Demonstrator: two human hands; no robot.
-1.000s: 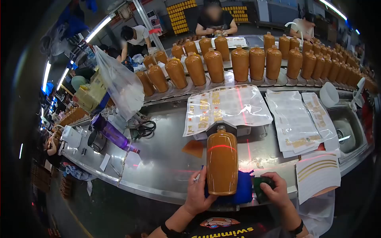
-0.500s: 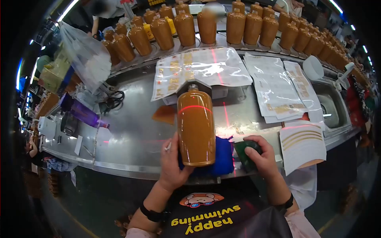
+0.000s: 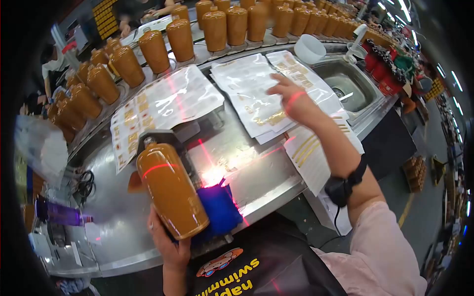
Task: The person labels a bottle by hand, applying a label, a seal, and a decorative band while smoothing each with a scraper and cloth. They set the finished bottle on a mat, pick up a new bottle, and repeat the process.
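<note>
Over printed sheets (image 3: 242, 93), your R hand (image 3: 296, 102) hangs empty, fingers loosely spread; L hand (image 3: 169, 242), part-curled, holds brown btl (image 3: 173, 190) low (red line (image 3: 159, 167) across it).

Glossy caramel-brown bottle (image 3: 173, 192)

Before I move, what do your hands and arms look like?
The right hand is ungloved, with a black wristband carrying a chunky dark unit; a pale pink sleeve ends near the elbow. The left hand is ungloved too; its sleeve is out of view.
</note>
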